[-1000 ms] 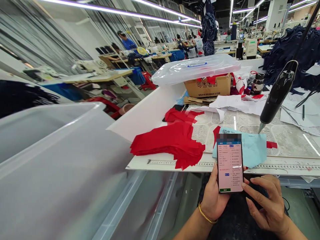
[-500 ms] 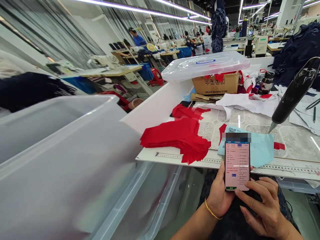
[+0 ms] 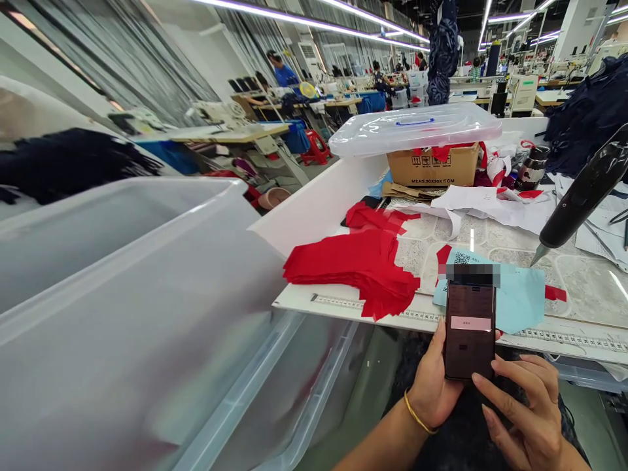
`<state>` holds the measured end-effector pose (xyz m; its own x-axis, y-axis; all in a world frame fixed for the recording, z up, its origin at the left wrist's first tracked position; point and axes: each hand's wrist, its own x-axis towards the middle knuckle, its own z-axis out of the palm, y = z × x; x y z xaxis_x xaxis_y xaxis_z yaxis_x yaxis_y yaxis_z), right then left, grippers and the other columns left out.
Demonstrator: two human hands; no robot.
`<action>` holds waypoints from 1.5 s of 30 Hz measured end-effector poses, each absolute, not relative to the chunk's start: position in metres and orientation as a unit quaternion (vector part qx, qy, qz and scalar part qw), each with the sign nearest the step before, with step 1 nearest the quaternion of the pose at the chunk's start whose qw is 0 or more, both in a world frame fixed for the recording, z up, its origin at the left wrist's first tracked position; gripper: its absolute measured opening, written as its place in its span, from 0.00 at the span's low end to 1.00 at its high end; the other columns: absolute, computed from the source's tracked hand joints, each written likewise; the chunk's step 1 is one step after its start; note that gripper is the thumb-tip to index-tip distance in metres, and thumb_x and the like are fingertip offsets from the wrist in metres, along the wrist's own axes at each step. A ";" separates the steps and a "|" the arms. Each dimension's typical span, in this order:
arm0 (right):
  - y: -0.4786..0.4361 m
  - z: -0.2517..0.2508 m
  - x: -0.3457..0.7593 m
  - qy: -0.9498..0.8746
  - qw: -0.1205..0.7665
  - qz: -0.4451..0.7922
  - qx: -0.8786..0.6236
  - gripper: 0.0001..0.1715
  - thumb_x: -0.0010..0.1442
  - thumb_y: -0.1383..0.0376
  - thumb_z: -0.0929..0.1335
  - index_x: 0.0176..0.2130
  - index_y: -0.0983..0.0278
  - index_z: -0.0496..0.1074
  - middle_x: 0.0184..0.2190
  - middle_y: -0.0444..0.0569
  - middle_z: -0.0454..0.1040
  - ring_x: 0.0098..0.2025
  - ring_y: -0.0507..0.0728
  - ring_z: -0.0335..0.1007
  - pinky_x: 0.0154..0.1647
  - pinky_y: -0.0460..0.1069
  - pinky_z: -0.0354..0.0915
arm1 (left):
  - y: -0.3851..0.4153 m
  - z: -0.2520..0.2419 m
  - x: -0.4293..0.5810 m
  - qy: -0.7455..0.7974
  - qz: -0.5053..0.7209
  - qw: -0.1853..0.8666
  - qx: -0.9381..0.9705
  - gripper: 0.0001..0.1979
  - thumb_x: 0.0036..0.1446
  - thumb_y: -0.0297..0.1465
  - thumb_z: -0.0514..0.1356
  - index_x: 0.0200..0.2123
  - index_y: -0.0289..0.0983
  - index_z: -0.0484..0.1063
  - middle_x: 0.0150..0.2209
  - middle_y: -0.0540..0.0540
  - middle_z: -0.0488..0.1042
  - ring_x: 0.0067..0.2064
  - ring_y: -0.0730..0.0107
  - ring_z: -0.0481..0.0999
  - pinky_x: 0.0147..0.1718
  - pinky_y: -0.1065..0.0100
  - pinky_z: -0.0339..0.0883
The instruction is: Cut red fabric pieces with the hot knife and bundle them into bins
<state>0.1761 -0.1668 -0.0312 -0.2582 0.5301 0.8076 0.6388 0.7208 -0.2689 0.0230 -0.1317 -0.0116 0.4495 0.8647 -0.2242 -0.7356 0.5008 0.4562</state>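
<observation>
**Smartphone held up for reading at a cutting tabletop**

The left hand (image 3: 432,386) wraps a smartphone (image 3: 470,333) upright, screen toward the wearer for viewing, just below the near edge of the tabletop (image 3: 589,291). The right hand (image 3: 527,412) is open, its fingers (image 3: 513,371) gripping nothing beside the phone. A stack of cut red fabric (image 3: 353,268) lies beyond, near a blue paper ticket (image 3: 520,297).

plastic bin (image 3: 122,275) | red fabric (image 3: 353,268) | cardboard box (image 3: 432,167) | black tool (image 3: 583,193), unclear type
</observation>
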 end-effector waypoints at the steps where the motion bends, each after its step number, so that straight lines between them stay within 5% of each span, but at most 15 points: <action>1: -0.167 -0.031 0.176 -0.787 0.487 -0.056 -0.375 0.17 0.59 0.71 0.66 0.47 0.59 0.77 0.45 0.50 0.71 0.45 0.57 0.66 0.52 0.57 0.60 | -0.132 -0.012 0.023 0.219 0.479 0.838 0.143 0.29 0.65 0.49 0.52 0.49 0.30 0.78 0.45 0.38 0.81 0.41 0.61 0.79 0.48 0.62 0.68; 11: -0.163 -0.020 0.173 -0.758 0.519 -0.073 -0.389 0.27 0.61 0.73 0.65 0.58 0.58 0.71 0.44 0.51 0.70 0.44 0.58 0.66 0.50 0.56 0.60 | -0.133 -0.009 0.025 0.212 0.476 0.840 0.154 0.28 0.64 0.49 0.55 0.49 0.31 0.78 0.45 0.39 0.81 0.47 0.58 0.78 0.53 0.62 0.65; 18: -0.163 -0.023 0.174 -0.754 0.515 -0.083 -0.400 0.27 0.60 0.72 0.66 0.57 0.56 0.72 0.44 0.51 0.70 0.44 0.58 0.67 0.50 0.57 0.61 | -0.135 -0.014 0.028 0.198 0.462 0.851 0.155 0.29 0.63 0.51 0.55 0.50 0.31 0.77 0.45 0.38 0.80 0.40 0.60 0.79 0.45 0.63 0.69; 29: -0.160 -0.026 0.175 -0.748 0.511 -0.086 -0.416 0.26 0.60 0.71 0.66 0.57 0.57 0.72 0.45 0.51 0.70 0.45 0.58 0.66 0.50 0.57 0.61 | -0.139 -0.025 0.032 0.249 0.466 0.840 0.125 0.29 0.58 0.50 0.61 0.51 0.32 0.78 0.49 0.39 0.79 0.56 0.53 0.73 0.61 0.58 0.59; 45: -0.155 -0.028 0.178 -0.727 0.507 -0.097 -0.452 0.30 0.61 0.69 0.66 0.61 0.54 0.67 0.47 0.52 0.70 0.46 0.61 0.65 0.50 0.58 0.59 | -0.143 -0.027 0.035 0.242 0.431 0.860 0.129 0.29 0.58 0.50 0.61 0.54 0.36 0.76 0.52 0.39 0.78 0.59 0.49 0.71 0.62 0.54 0.58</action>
<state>0.1777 -0.1547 -0.0277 -0.0765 0.5592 0.8255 0.7559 0.5724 -0.3178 0.0348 -0.1434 -0.0267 0.5115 0.8031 -0.3058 -0.6779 0.5958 0.4307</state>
